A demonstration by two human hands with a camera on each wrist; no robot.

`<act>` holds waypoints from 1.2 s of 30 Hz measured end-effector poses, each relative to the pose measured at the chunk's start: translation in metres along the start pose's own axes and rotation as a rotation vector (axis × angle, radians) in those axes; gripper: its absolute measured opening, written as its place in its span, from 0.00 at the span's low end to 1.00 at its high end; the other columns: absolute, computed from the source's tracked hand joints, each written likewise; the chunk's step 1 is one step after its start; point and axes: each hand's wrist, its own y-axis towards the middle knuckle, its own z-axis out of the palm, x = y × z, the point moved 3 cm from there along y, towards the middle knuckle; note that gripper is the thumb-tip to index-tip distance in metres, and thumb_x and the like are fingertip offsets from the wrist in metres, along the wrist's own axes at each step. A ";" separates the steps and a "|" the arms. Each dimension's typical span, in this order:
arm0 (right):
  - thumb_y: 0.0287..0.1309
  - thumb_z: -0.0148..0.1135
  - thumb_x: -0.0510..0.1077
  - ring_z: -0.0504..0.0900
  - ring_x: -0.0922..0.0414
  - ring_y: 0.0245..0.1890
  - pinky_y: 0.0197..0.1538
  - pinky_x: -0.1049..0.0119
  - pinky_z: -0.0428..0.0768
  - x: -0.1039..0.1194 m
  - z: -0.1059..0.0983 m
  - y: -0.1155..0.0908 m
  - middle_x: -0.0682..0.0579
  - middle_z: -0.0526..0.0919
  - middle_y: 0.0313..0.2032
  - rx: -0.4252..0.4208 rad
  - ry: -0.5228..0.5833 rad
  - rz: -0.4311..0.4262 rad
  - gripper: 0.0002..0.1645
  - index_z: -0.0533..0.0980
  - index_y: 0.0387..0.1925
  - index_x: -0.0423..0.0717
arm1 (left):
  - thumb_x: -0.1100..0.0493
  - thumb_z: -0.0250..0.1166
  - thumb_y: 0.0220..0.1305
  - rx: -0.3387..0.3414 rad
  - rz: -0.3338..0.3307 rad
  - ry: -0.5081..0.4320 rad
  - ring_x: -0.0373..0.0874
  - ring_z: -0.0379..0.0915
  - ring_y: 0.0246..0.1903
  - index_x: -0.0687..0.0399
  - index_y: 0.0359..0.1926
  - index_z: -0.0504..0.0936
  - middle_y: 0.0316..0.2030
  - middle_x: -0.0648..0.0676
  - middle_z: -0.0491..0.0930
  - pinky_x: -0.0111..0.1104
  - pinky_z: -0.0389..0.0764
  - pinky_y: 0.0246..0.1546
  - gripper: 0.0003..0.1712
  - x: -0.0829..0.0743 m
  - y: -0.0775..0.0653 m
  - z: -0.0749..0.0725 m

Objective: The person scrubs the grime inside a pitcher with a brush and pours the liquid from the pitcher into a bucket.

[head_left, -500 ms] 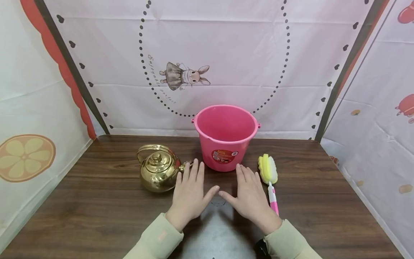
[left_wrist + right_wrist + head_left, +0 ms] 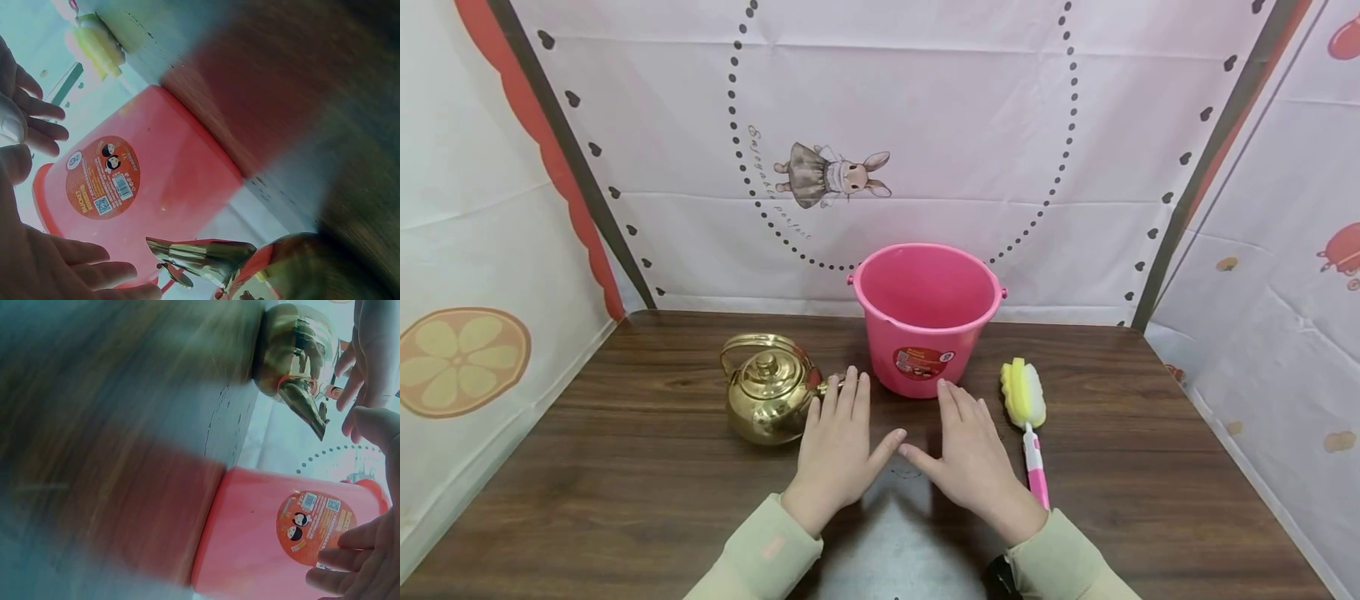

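Note:
Both hands are held out over the table with straight fingers and hold nothing. The left hand (image 2: 837, 454) is beside a brass kettle (image 2: 767, 400), its fingers partly covering the spout. The right hand (image 2: 973, 458) lies between a pink bucket (image 2: 925, 333) and a sponge brush (image 2: 1024, 396) with a white and pink handle, whose lower end the right forearm hides. In the head view the two thumb tips come very close; whether they touch I cannot tell. The bucket, with a red label, stands upright beyond the fingertips. Kettle and bucket also appear tilted in both wrist views.
Everything stands on a dark brown wooden table (image 2: 610, 467). A printed white cloth (image 2: 962, 125) rises behind it, with similar cloths at the left and right sides. A black band (image 2: 1000, 577) shows at the right sleeve.
The right hand has shifted slightly left, bringing its thumb closer to the left thumb. The head view has moved a little; kettle, bucket and brush stay in place.

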 end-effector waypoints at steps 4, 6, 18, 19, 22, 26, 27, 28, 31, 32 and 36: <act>0.47 0.65 0.69 0.63 0.46 0.67 0.70 0.44 0.59 0.004 0.000 0.000 0.42 0.65 0.67 -0.005 0.008 -0.010 0.58 0.58 0.69 0.38 | 0.31 0.50 0.63 -0.021 0.000 -0.006 0.62 0.49 0.70 0.63 0.71 0.55 0.71 0.63 0.53 0.57 0.57 0.67 0.49 0.001 -0.001 -0.002; 0.47 0.65 0.69 0.63 0.47 0.67 0.70 0.44 0.59 0.006 0.000 0.000 0.42 0.65 0.67 -0.010 0.012 -0.016 0.57 0.58 0.69 0.38 | 0.33 0.52 0.63 -0.034 -0.001 -0.016 0.62 0.51 0.70 0.65 0.70 0.55 0.71 0.64 0.54 0.56 0.59 0.67 0.49 0.002 -0.002 -0.003; 0.48 0.64 0.68 0.63 0.47 0.67 0.70 0.44 0.59 0.015 0.000 0.004 0.43 0.66 0.66 -0.013 0.031 -0.047 0.56 0.59 0.69 0.39 | 0.38 0.57 0.63 -0.136 0.007 -0.054 0.62 0.59 0.66 0.67 0.68 0.59 0.68 0.66 0.61 0.52 0.67 0.63 0.46 0.006 -0.005 -0.008; 0.48 0.64 0.68 0.64 0.47 0.67 0.70 0.44 0.59 0.016 0.000 0.004 0.43 0.66 0.66 -0.014 0.033 -0.049 0.55 0.59 0.68 0.39 | 0.38 0.57 0.63 -0.142 0.008 -0.056 0.62 0.59 0.66 0.67 0.68 0.59 0.67 0.66 0.61 0.52 0.67 0.63 0.46 0.006 -0.005 -0.008; 0.49 0.64 0.68 0.64 0.48 0.67 0.70 0.43 0.60 0.017 0.001 0.005 0.44 0.67 0.66 -0.017 0.033 -0.054 0.55 0.59 0.68 0.40 | 0.39 0.58 0.63 -0.153 0.008 -0.060 0.62 0.59 0.66 0.67 0.68 0.59 0.68 0.66 0.61 0.52 0.67 0.64 0.45 0.007 -0.006 -0.009; 0.49 0.64 0.68 0.64 0.47 0.67 0.69 0.43 0.60 0.020 0.001 0.006 0.44 0.67 0.66 -0.012 0.034 -0.061 0.54 0.59 0.68 0.40 | 0.40 0.58 0.63 -0.164 0.003 -0.071 0.62 0.59 0.66 0.67 0.68 0.59 0.68 0.66 0.61 0.53 0.67 0.63 0.45 0.010 -0.008 -0.010; 0.49 0.64 0.67 0.64 0.47 0.67 0.69 0.43 0.60 0.021 0.001 0.006 0.44 0.67 0.66 -0.009 0.035 -0.062 0.54 0.59 0.68 0.40 | 0.40 0.58 0.63 -0.168 0.002 -0.072 0.62 0.59 0.65 0.68 0.68 0.59 0.67 0.66 0.61 0.53 0.67 0.63 0.45 0.010 -0.008 -0.010; 0.49 0.64 0.67 0.64 0.47 0.67 0.69 0.43 0.60 0.022 0.001 0.006 0.44 0.67 0.66 -0.007 0.037 -0.064 0.54 0.59 0.68 0.40 | 0.40 0.59 0.63 -0.169 0.001 -0.075 0.62 0.60 0.65 0.68 0.68 0.59 0.67 0.66 0.61 0.53 0.68 0.62 0.45 0.011 -0.009 -0.011; 0.50 0.64 0.66 0.65 0.47 0.67 0.69 0.43 0.60 0.024 0.001 0.006 0.44 0.67 0.66 -0.003 0.042 -0.068 0.53 0.59 0.68 0.40 | 0.41 0.59 0.62 -0.178 0.000 -0.078 0.63 0.61 0.65 0.68 0.68 0.60 0.67 0.66 0.61 0.54 0.69 0.61 0.45 0.012 -0.010 -0.011; 0.50 0.64 0.66 0.65 0.47 0.67 0.69 0.43 0.60 0.025 0.001 0.006 0.44 0.67 0.65 -0.003 0.045 -0.071 0.53 0.60 0.68 0.40 | 0.41 0.59 0.62 -0.181 0.000 -0.076 0.63 0.61 0.64 0.68 0.68 0.60 0.67 0.66 0.62 0.54 0.69 0.61 0.44 0.012 -0.010 -0.012; 0.50 0.65 0.64 0.65 0.47 0.66 0.69 0.43 0.61 0.028 0.002 0.007 0.43 0.68 0.65 -0.010 0.054 -0.092 0.52 0.60 0.68 0.39 | 0.41 0.60 0.62 -0.189 -0.002 -0.076 0.63 0.62 0.64 0.68 0.67 0.61 0.66 0.66 0.62 0.54 0.70 0.60 0.44 0.014 -0.011 -0.012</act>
